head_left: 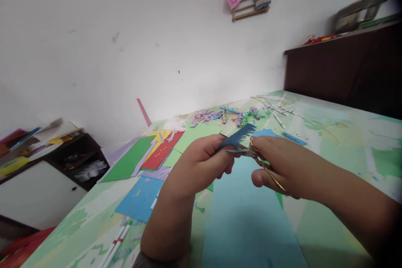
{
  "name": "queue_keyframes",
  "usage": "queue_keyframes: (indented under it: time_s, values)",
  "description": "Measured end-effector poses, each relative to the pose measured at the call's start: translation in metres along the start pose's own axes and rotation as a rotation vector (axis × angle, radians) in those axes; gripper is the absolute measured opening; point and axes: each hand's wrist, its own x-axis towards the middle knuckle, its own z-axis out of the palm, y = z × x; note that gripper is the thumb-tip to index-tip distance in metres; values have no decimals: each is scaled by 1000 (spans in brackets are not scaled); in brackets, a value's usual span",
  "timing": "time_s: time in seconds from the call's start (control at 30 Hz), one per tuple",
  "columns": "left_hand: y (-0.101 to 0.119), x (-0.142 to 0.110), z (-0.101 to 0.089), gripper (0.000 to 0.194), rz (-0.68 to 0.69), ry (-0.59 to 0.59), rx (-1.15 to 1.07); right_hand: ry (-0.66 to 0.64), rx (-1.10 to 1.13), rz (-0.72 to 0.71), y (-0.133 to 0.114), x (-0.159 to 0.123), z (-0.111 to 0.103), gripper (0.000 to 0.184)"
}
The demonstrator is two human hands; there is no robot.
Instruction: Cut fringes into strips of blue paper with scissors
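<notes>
My left hand point(205, 157) pinches a dark blue paper strip point(235, 136) whose upper edge is cut into a fringe. In my right hand point(279, 159) is a pair of scissors with gold handles point(273, 178). Their silver blades point left, close to the strip and my left fingers, and stand apart. Both hands are raised above a light blue sheet point(248, 213) on the table. Behind my right hand lies a blue paper piece point(265, 133), partly covered by the hand.
Green point(130, 161) and red sheets point(163, 150) lie left, with a blue sheet point(140, 197) nearer. Paper scraps point(205, 117) and coiled paper pieces point(240, 119) lie at the back. White sticks point(114, 245) are front left. A dark cabinet point(342, 67) stands right, a low cabinet point(40, 192) left.
</notes>
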Motion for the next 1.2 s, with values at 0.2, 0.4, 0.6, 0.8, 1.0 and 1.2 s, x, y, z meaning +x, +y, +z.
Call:
queue_keyframes:
  time_s: [0.2,0.4,0.6,0.8,1.0,1.2]
  values:
    - [-4,2,5,22,147,79,340,54,-15,14,1,0,4,40]
    - [-4,0,8,25,233,121,503,-13,-43,62,-6,-1,-1,31]
    - [-2,-1,8,25,177,127,412,-52,-13,64,-9,2,-2,32]
    - [0,-3,8,24,-47,95,100,-10,-41,46,-5,3,6,36]
    - [-2,-3,1,21,-132,-40,-183,77,-120,13,-4,3,11,38]
    - [-5,0,-2,19,-119,-86,-235,55,-100,11,-4,4,9,33]
